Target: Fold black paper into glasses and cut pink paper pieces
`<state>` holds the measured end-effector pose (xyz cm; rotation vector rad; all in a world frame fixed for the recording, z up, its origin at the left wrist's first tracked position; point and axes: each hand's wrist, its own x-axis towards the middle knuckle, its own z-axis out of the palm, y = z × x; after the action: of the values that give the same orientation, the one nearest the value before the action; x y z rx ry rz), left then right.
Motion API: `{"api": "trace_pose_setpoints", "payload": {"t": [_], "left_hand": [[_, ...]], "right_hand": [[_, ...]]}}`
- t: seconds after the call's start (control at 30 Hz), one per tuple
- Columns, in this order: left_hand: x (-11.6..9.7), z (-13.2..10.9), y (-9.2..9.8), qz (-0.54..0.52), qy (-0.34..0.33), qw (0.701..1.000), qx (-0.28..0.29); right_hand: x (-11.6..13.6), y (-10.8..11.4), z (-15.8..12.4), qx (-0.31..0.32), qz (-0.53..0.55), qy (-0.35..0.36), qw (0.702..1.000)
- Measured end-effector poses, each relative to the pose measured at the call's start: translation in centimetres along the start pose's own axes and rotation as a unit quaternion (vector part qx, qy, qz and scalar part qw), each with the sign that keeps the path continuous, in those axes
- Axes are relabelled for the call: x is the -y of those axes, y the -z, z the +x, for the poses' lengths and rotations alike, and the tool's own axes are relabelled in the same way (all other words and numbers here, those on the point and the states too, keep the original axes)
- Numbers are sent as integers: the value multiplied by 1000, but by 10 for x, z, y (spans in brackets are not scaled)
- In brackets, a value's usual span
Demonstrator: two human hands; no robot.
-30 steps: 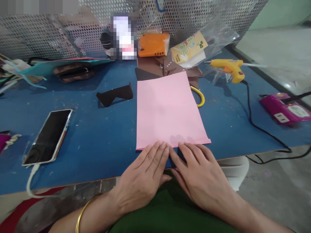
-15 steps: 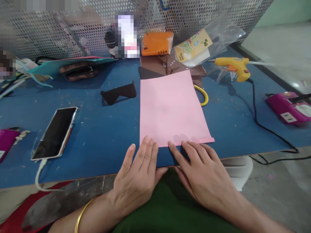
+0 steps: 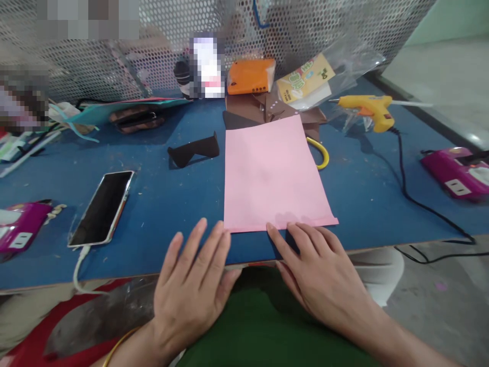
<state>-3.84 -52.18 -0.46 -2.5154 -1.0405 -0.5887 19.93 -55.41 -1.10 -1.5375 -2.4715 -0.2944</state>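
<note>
A sheet of pink paper (image 3: 267, 173) lies on the blue table (image 3: 183, 199), with a narrow strip folded along its near edge. My right hand (image 3: 317, 260) rests its fingertips on that fold, fingers stretched out and thumb below the table's edge. At the paper's near left corner is my left hand (image 3: 194, 280), open and flat with fingers spread; its index fingertip touches or nearly touches the corner. The yellow handle (image 3: 323, 155), likely of scissors, shows from under the paper's right side. Left of the paper lies a black cut paper piece (image 3: 194, 150).
A yellow glue gun (image 3: 369, 109) with a black cord lies at the right, near a purple power socket (image 3: 456, 173). A charging phone (image 3: 103, 209) and another purple socket (image 3: 25, 227) are at the left. Behind the paper are brown paper pieces (image 3: 248, 106) and an orange packet (image 3: 251, 76).
My left hand has slid left along the fold to the paper's corner, its fingers spreading. My right hand stays on the fold. The camera view has shifted slightly.
</note>
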Motion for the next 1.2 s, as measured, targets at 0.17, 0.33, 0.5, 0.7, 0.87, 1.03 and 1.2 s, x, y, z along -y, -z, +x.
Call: {"api": "trace_pose_setpoints", "payload": {"t": [0.17, 0.33, 0.5, 0.7, 0.87, 1.03, 1.2], "left_hand": [[-10, 14, -22, -80, -98, 990, 61], [-15, 15, -37, -79, -105, 989, 67], [-12, 15, -38, -80, -115, 989, 50], [-12, 29, -35, -130, -77, 988, 26], [-19, 54, -35, -182, -1, 983, 29], [-24, 69, -38, -225, 18, 973, 39], [-32, 67, -41, -193, -107, 975, 36]], "right_hand": [[3, -3, 1, -2, 2, -14, 1000], [-1, -2, -6, -28, 4, -56, 998], [-18, 10, -24, -46, -33, -115, 992], [-55, 10, -37, -121, 21, -201, 972], [-77, -2, -21, -87, 184, -239, 950], [-80, -8, -14, -73, 215, -239, 944], [-69, -9, -15, -120, 150, -243, 951]]}}
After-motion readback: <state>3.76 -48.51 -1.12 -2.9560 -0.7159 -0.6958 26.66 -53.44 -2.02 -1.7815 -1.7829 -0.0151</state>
